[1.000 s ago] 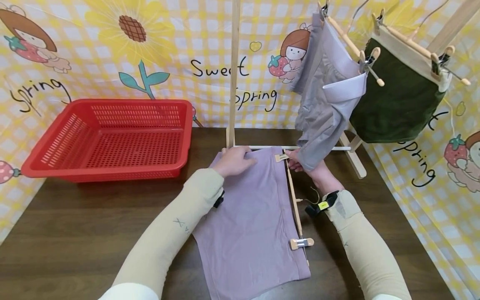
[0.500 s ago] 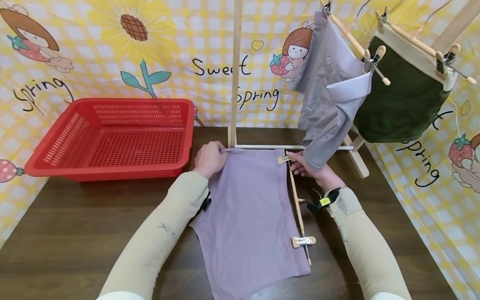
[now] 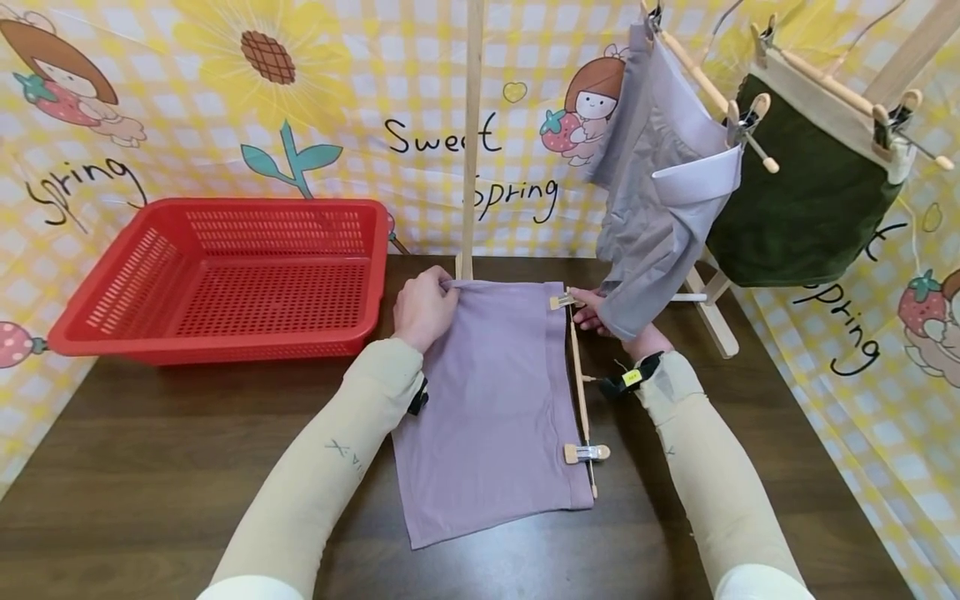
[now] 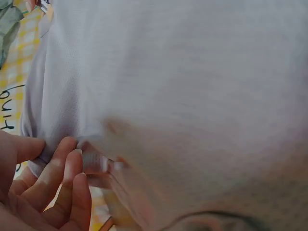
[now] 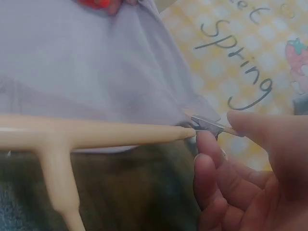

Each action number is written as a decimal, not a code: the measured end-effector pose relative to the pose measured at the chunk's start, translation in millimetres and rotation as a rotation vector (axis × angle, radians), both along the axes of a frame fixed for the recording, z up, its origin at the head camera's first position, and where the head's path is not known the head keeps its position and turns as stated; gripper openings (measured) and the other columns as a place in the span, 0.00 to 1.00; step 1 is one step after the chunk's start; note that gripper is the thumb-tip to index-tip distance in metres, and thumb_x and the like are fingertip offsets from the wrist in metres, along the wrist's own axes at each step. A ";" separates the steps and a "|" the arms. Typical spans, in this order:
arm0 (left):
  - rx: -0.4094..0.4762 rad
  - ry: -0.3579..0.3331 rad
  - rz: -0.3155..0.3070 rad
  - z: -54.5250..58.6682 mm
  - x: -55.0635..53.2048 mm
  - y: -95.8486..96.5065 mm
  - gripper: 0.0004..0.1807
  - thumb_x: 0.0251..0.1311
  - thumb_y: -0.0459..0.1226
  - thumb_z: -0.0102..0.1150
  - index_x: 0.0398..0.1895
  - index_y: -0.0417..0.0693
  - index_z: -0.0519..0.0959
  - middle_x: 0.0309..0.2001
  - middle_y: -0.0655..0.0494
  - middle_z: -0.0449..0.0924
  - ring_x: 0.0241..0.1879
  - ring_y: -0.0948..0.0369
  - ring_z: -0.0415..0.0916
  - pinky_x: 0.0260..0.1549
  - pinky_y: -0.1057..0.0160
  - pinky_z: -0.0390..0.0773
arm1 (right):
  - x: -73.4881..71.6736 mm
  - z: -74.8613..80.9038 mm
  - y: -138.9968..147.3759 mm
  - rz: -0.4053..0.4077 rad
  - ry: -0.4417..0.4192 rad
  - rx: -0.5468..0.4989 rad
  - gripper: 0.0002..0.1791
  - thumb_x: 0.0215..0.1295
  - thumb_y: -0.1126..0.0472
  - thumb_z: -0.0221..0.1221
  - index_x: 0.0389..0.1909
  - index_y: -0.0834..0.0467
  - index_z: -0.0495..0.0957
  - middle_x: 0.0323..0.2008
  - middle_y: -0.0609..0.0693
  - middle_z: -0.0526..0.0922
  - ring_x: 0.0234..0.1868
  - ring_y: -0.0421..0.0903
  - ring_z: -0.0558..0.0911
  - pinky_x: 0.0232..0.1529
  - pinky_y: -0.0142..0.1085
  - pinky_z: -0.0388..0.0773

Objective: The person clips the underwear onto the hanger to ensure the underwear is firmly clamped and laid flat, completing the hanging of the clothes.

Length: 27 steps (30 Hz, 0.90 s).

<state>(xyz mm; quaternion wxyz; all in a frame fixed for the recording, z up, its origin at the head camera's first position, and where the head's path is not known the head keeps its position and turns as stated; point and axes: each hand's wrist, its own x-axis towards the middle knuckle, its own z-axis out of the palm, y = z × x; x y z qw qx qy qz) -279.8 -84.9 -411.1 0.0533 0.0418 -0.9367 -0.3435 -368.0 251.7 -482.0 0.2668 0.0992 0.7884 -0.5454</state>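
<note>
Mauve shorts lie sideways over the dark table, their waistband along a clip hanger on the right. Two clips of the hanger grip the waistband, one at the far end and one at the near end. My left hand pinches the far left corner of the cloth between thumb and fingers, also seen in the left wrist view. With thumb and fingers my right hand pinches the far clip; a hanging grey garment partly covers this hand in the head view.
A red plastic basket stands at the back left. Grey shorts and dark green shorts hang from clip hangers at the right. The wooden rack's post rises behind the cloth, with a white bar low between its feet.
My left hand moved left from lying on the cloth and took hold of its far left corner. The mauve shorts and hanger have since shifted up and slightly left, over the white bar.
</note>
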 end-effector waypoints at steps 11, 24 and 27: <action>-0.013 -0.062 -0.033 -7.6 6.2 0.5 0.18 0.65 0.41 0.65 0.55 0.49 0.74 0.40 0.50 0.83 0.40 0.49 0.79 0.43 0.47 0.77 | 65.5 70.9 -33.8 0.030 0.029 0.095 0.31 0.76 0.45 0.53 0.70 0.59 0.64 0.31 0.47 0.84 0.26 0.40 0.81 0.26 0.30 0.77; -0.015 0.056 -0.239 7.6 35.7 15.6 0.18 0.61 0.41 0.69 0.52 0.50 0.77 0.34 0.57 0.78 0.33 0.55 0.76 0.34 0.55 0.75 | 68.1 52.7 -0.6 0.066 0.274 0.139 0.21 0.72 0.44 0.58 0.45 0.61 0.77 0.27 0.45 0.83 0.25 0.44 0.81 0.22 0.35 0.73; -0.047 0.075 -0.309 7.8 46.8 21.7 0.17 0.60 0.41 0.69 0.50 0.50 0.78 0.32 0.59 0.78 0.32 0.57 0.76 0.33 0.57 0.75 | 110.5 91.9 -12.6 0.097 0.369 0.148 0.17 0.74 0.53 0.55 0.46 0.66 0.77 0.28 0.45 0.85 0.26 0.42 0.81 0.23 0.33 0.73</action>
